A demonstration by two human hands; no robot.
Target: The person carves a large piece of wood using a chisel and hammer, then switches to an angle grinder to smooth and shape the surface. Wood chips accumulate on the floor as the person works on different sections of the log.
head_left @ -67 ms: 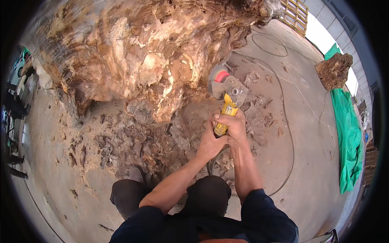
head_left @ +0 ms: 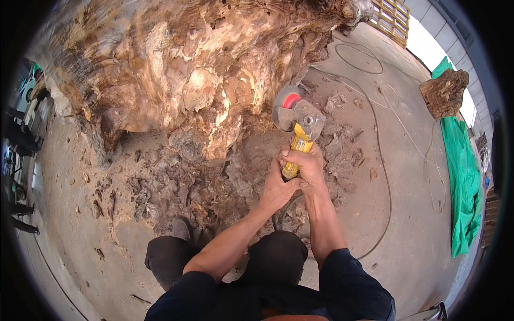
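A yellow angle grinder (head_left: 301, 140) with a worn grey head points away from me, its round disc with a red centre (head_left: 289, 101) at the far end. My left hand (head_left: 277, 187) wraps the rear of its body. My right hand (head_left: 309, 167) closes round the same body from the right, the two hands touching. The disc stands by the right side of a huge rough wood stump (head_left: 198, 80), brown with pale abraded patches. Whether the disc touches the wood I cannot tell.
Bark scraps and wood chips (head_left: 187, 198) litter the concrete floor below the stump. A dark cable (head_left: 386, 198) curves across the floor at right. Farther right are a cut wood chunk (head_left: 445, 93) and a green tarp (head_left: 463, 187). A wooden pallet (head_left: 390, 21) stands at the far right.
The grinder's head has shifted very slightly to the left. Both hands keep their grip on it.
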